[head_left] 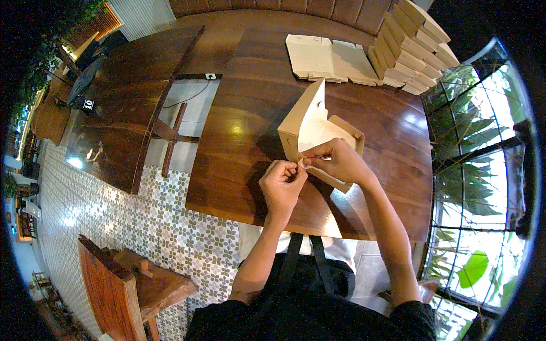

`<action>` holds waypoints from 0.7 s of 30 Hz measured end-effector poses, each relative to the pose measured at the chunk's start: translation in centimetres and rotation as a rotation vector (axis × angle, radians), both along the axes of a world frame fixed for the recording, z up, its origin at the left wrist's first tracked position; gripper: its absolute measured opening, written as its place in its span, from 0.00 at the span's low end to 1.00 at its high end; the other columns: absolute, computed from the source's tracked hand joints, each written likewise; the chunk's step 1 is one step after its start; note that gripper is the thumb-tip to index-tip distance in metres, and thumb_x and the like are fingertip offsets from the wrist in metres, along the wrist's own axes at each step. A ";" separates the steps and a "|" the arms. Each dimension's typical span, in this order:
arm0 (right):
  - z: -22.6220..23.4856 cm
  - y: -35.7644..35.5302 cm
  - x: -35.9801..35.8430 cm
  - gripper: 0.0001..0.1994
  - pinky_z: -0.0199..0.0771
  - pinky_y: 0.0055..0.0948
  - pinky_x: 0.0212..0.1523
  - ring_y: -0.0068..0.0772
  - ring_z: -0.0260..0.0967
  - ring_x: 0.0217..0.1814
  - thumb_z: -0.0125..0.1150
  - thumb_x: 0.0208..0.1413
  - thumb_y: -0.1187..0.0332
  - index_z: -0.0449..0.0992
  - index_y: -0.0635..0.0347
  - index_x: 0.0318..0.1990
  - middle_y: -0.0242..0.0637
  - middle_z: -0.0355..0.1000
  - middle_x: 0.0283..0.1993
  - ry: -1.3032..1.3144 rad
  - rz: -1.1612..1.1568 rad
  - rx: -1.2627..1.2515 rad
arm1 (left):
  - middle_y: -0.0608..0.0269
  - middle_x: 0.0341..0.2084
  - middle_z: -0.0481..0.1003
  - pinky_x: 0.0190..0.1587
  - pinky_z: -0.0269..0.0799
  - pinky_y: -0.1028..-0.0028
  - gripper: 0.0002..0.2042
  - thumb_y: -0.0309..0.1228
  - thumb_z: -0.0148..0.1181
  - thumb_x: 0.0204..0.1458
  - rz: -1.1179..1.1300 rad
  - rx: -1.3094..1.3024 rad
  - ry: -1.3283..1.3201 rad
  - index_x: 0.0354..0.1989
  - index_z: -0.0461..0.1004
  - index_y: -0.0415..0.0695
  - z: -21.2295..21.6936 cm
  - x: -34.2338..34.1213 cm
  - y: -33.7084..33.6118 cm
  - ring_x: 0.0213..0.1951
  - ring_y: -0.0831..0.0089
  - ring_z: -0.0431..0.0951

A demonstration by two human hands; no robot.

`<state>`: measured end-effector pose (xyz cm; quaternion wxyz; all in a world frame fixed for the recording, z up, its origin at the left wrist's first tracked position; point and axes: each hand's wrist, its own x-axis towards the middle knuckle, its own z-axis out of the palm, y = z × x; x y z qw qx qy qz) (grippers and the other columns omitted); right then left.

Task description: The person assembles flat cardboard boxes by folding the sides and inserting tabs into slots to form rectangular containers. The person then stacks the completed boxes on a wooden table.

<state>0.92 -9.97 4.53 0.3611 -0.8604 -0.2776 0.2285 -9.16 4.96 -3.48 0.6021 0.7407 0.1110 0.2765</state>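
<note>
A partly folded brown cardboard box [290, 122] stands on the wooden table [239, 165] in front of me, its pale inner side showing and its lid panel raised. My left hand [281, 184] is closed in a pinch at the box's near left corner. From the right, my right hand [343, 162] reaches over the near wall and pinches the same corner, fingertips touching those of the left. The small flap between the fingers is mostly hidden by them.
Flat, unfolded cardboard [335, 59] lies at the far side of the table. Beside it rises a tall stack of folded boxes [415, 48]. A second table [128, 108] stands to the left, a wooden chair [111, 284] at lower left, and a gridded window [483, 176] at right.
</note>
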 end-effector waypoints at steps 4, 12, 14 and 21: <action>-0.1 -0.2 -0.1 0.12 0.82 0.30 0.48 0.25 0.82 0.40 0.74 0.59 0.69 0.88 0.64 0.48 0.43 0.87 0.42 0.030 -0.024 0.034 | 0.66 0.25 0.78 0.28 0.72 0.80 0.09 0.22 0.76 0.52 0.005 0.013 -0.011 0.29 0.78 0.37 -0.2 0.1 0.0 0.25 0.84 0.75; -1.2 -1.0 0.9 0.11 0.82 0.25 0.46 0.23 0.82 0.41 0.78 0.55 0.72 0.88 0.65 0.44 0.38 0.86 0.41 0.243 -0.022 0.249 | 0.59 0.34 0.79 0.38 0.83 0.76 0.05 0.20 0.72 0.56 -0.216 -0.036 -0.046 0.36 0.80 0.33 0.9 -0.6 1.7 0.33 0.75 0.83; -1.6 -1.3 1.0 0.11 0.81 0.25 0.47 0.22 0.81 0.41 0.78 0.56 0.70 0.89 0.63 0.44 0.37 0.87 0.41 0.282 -0.031 0.273 | 0.57 0.37 0.80 0.41 0.85 0.75 0.05 0.20 0.71 0.58 -0.264 -0.074 -0.047 0.39 0.81 0.32 1.2 -0.7 2.0 0.36 0.72 0.85; -3.3 -2.0 0.8 0.10 0.80 0.28 0.49 0.22 0.81 0.42 0.75 0.60 0.65 0.88 0.59 0.44 0.33 0.86 0.43 0.361 -0.014 0.345 | 0.55 0.35 0.83 0.37 0.83 0.74 0.10 0.27 0.73 0.57 -0.243 -0.122 -0.039 0.41 0.82 0.34 1.4 -1.2 2.1 0.35 0.71 0.86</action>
